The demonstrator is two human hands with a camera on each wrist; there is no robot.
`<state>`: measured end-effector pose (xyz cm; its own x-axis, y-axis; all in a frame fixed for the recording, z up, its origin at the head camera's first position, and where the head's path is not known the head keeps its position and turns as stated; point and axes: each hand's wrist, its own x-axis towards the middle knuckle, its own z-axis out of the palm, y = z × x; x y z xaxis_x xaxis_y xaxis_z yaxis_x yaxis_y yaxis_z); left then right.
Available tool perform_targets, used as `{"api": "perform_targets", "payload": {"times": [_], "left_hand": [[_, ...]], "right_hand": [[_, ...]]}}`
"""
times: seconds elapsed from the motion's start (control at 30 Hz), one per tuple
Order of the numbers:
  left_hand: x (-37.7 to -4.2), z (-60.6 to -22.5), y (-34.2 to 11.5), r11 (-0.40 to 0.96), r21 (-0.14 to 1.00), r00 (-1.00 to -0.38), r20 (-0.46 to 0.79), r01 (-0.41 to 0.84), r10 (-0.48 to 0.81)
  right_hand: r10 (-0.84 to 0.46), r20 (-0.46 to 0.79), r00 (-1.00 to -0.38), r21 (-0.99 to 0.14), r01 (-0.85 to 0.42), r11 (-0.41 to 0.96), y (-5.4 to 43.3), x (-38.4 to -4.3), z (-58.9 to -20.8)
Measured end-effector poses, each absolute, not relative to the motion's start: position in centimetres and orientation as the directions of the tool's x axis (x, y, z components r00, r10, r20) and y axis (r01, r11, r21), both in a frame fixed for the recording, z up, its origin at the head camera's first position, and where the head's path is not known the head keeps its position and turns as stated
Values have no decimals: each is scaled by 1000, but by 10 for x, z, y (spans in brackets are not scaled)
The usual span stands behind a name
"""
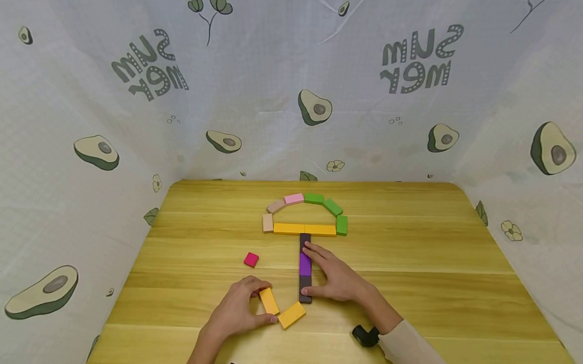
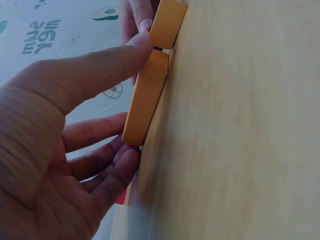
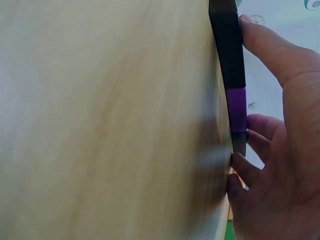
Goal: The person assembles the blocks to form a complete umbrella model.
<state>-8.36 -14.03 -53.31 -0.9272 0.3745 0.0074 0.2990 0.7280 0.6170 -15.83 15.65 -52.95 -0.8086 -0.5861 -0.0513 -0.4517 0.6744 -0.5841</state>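
Note:
My left hand (image 1: 237, 310) pinches a yellow block (image 1: 269, 301) between its thumb at the near end and its fingers at the far end. This block (image 2: 145, 100) lies low on the table in the left wrist view, its corner by a second yellow block (image 1: 292, 315). My right hand (image 1: 341, 276) rests along a straight column: a dark block (image 1: 305, 241), a purple block (image 1: 305, 264) and another dark block (image 1: 306, 288). Its thumb touches the nearer dark block and its fairly straight fingers reach the farther one; in the right wrist view they lie against the column's side.
Beyond the column, two yellow blocks (image 1: 289, 228) form a bar under an arch of beige, pink (image 1: 294, 199) and green blocks (image 1: 333, 207). A red block (image 1: 251, 259) lies left of the column. Patterned cloth (image 1: 276, 83) surrounds the wooden table (image 1: 415, 252).

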Motion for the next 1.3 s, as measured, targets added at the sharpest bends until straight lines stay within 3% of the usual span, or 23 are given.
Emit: {"api": "perform_targets", "payload": {"times": [1.3], "left_hand": [[-81, -533, -134, 730, 621, -930, -5, 285, 367]], "right_hand": [[-589, -48, -807, -590, -453, 668, 158, -158, -531]]}}
